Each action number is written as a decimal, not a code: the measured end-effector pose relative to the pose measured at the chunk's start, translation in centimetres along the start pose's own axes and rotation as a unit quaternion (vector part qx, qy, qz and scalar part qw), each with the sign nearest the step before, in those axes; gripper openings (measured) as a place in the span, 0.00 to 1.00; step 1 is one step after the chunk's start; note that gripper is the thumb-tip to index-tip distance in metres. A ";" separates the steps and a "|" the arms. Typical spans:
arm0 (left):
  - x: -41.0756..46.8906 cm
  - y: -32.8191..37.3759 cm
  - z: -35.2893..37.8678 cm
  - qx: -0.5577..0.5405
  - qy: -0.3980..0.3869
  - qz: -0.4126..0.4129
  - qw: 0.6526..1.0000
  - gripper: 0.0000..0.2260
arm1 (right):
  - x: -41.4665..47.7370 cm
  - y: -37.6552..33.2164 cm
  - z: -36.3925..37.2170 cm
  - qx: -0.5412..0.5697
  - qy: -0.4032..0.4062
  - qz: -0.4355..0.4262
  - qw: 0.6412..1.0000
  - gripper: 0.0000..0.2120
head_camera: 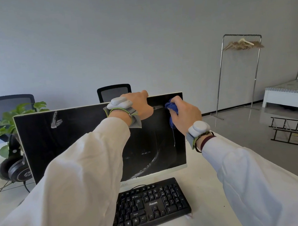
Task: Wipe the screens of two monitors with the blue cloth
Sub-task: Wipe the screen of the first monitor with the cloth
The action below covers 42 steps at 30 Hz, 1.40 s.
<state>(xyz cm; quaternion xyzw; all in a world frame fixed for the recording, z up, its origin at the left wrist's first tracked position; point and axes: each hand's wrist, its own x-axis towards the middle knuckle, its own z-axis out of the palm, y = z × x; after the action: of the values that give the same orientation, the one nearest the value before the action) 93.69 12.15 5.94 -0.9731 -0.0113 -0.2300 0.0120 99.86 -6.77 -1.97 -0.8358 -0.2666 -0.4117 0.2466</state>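
The blue cloth (171, 107) is bunched in the curled fingers of the right hand (186, 116) and pressed to the upper right of the monitor (64, 140) screen, mid-frame. The left hand (140, 104) grips the top edge just left of it. White smears (146, 165) lie below and left of the cloth (one smudge (55, 121) sits far off at the screen's upper left), so I judge the strokes should run leftward. A Philips keyboard (150, 206) lies in front on the white desk (203, 180).
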 end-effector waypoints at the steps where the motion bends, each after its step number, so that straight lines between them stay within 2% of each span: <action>1: 0.0 0.1 0.0 0.001 -0.001 0.000 1.000 0.15 | 1.0 -0.3 -0.5 0.004 0.011 0.008 1.000 0.08; 5: -0.2 0.0 -0.2 0.000 -0.007 -0.004 1.000 0.17 | 3.8 -1.2 -1.4 0.004 0.031 0.012 0.999 0.06; 9: -0.3 0.0 -0.3 0.004 -0.003 -0.003 1.000 0.18 | 2.0 -0.9 -0.6 0.007 0.023 -0.009 1.000 0.07; 12: -0.3 0.5 -0.1 0.020 0.016 -0.010 1.000 0.20 | -1.3 0.2 0.4 0.004 -0.021 -0.020 1.000 0.09; 16: -0.3 0.8 0.1 0.022 0.021 -0.014 0.999 0.20 | -4.5 1.5 1.3 0.004 -0.095 0.008 0.995 0.15; 19: -0.4 0.5 0.0 0.025 0.026 -0.017 0.999 0.19 | -3.5 1.2 0.6 0.003 -0.081 -0.003 0.997 0.13; 23: -0.3 0.3 0.0 0.021 0.023 -0.015 0.999 0.18 | 1.0 -0.7 -1.0 0.016 -0.001 0.028 0.999 0.07; 25: -0.2 0.3 0.2 0.027 0.022 -0.019 0.999 0.20 | 2.7 -1.4 -1.3 0.022 0.010 0.042 0.999 0.06; 28: 0.4 0.3 0.7 0.041 0.031 -0.016 0.999 0.17 | 2.8 -1.5 -1.3 0.019 0.013 0.035 0.999 0.06; 33: 0.6 0.2 1.0 0.046 0.045 -0.011 0.998 0.16 | -1.3 -0.6 0.6 0.007 -0.011 0.024 1.000 0.08; 39: 1.0 0.2 1.8 0.060 0.065 -0.012 0.996 0.15 | -6.6 0.4 2.9 0.025 -0.078 0.045 0.996 0.16; 42: 1.3 0.1 2.0 0.063 0.073 -0.015 0.995 0.15 | -6.2 0.2 2.5 0.005 -0.085 0.039 0.996 0.15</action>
<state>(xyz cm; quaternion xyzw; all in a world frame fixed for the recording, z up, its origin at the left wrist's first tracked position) 95.74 12.11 4.74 -0.9506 -0.0394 -0.2997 0.0708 98.19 -6.87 -8.39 -0.8765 -0.2557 -0.3274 0.2434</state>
